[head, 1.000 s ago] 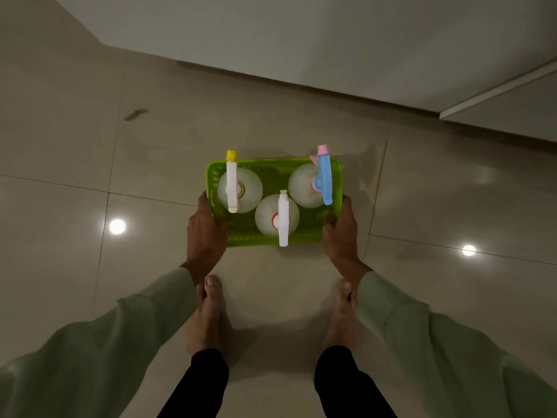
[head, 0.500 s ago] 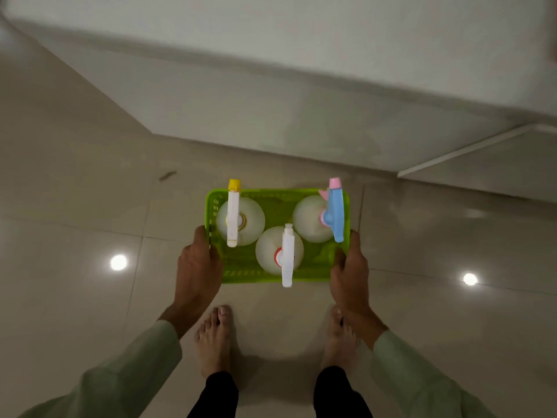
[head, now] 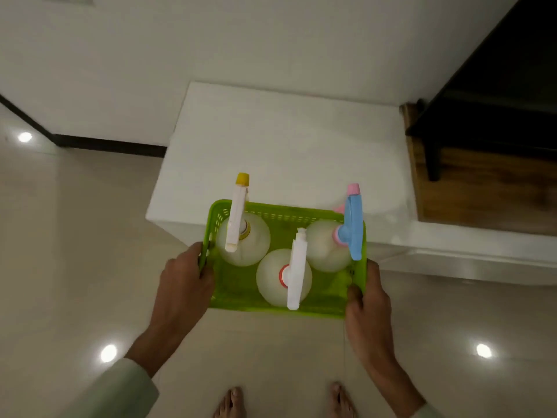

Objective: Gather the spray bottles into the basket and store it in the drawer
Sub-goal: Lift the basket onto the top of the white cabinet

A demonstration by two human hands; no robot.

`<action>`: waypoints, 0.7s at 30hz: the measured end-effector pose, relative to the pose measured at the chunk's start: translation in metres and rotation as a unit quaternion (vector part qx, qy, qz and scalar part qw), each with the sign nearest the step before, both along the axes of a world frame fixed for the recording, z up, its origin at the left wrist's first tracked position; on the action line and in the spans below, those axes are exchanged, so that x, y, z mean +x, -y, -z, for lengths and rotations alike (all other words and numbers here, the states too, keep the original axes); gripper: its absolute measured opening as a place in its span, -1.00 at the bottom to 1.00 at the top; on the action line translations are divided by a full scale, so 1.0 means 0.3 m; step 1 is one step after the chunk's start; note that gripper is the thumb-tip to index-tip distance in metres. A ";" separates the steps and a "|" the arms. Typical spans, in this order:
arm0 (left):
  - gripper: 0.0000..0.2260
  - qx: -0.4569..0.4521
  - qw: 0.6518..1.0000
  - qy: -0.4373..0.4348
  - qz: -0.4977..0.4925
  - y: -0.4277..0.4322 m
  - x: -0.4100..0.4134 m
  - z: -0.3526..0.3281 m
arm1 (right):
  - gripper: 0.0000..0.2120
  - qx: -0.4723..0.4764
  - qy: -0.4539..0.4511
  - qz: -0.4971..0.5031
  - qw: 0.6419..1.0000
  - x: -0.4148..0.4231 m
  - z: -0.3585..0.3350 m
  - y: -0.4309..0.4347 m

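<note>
The view has changed much in the last second: before, only floor tiles and a wall foot lay under the green basket (head: 286,309), and now a white low cabinet (head: 286,146) stands right in front of the person, so the carrying has brought the load to a piece of furniture; I judge that the gathering part is finished and the storing part begins. The left hand (head: 184,285) is clamped on the left rim of the basket and the right hand (head: 369,300) on the right rim, as they were before, well apart with the basket between them; the basket is held in the air, its far edge over the near edge of the cabinet. Inside stand three spray bottles, all upright: one with a yellow-tipped nozzle (head: 238,224) at the left, one with a white trigger and red collar (head: 284,279) in the middle near side, one with a blue and pink head (head: 351,227) at the right. No open drawer is visible; both hands are busy, so something must be put down or one hand freed to pull a drawer. At the right there is a wooden surface (head: 482,191) with a dark frame (head: 494,95) over it; the bare feet (head: 230,404) are near the cabinet.
</note>
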State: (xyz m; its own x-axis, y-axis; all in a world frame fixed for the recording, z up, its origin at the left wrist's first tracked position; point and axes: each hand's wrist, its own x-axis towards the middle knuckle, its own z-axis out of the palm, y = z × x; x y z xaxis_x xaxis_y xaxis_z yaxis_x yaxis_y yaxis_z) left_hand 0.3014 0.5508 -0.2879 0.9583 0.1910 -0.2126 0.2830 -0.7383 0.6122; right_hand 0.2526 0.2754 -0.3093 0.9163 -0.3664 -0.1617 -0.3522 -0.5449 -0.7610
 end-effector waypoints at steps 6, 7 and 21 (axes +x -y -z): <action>-0.76 0.020 1.000 0.002 0.003 -0.026 0.253 -0.096 | -0.68 -0.007 0.014 -0.005 1.000 0.238 -0.086 -0.051; -0.73 0.025 1.000 -0.005 0.002 -0.030 0.294 -0.092 | -0.70 -0.009 0.006 -0.005 1.000 0.281 -0.082 -0.061; -0.70 0.029 0.999 -0.038 -0.016 -0.011 0.586 0.034 | -0.73 -0.022 -0.061 0.015 0.998 0.569 0.005 -0.095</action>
